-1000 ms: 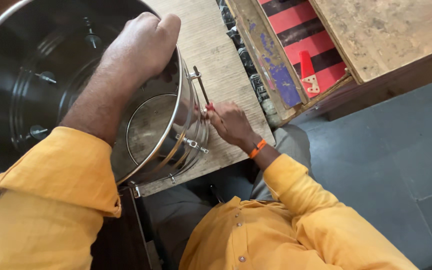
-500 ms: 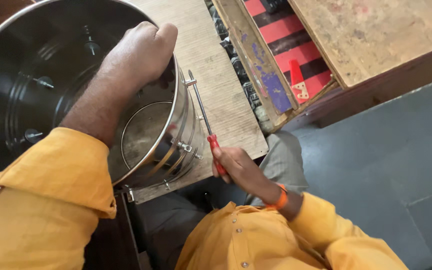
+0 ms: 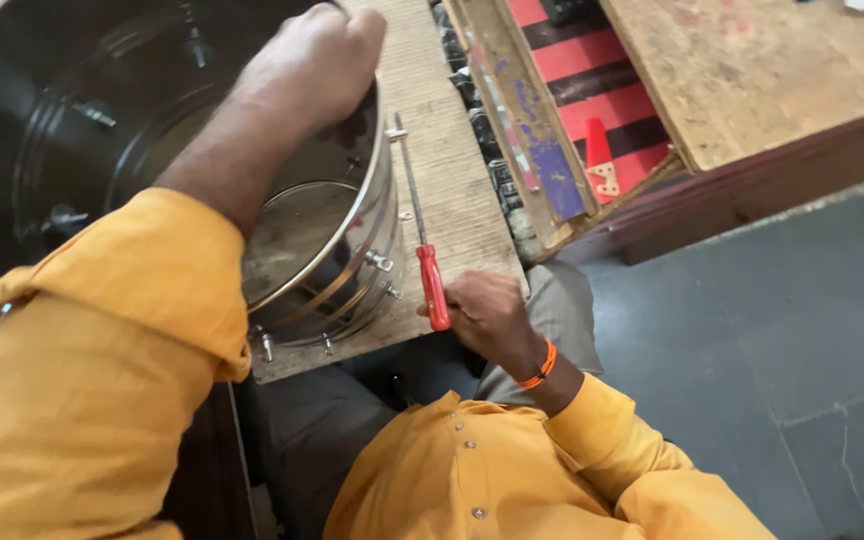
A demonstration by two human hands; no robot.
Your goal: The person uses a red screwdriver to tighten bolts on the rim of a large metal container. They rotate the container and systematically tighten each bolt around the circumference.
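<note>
The left hand (image 3: 317,55) is closed on the top rim of a big shiny metal drum (image 3: 72,130) that lies on its side on the wooden counter (image 3: 452,180). The right hand (image 3: 487,315) is shut on the red handle of a screwdriver (image 3: 422,235), whose thin metal end points at a little bolt on the drum's rim.

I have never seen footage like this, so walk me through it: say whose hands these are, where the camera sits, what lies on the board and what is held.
The camera sits on a person's head and looks down, so both arms in yellow sleeves are that person's own. The left hand grips the rim of a large steel drum that stands on a wooden board. The right hand, with an orange band at the wrist, holds the red handle of a screwdriver, whose shaft lies along the board beside the drum. Further right is a worn wooden bench with red painted boards.
</note>
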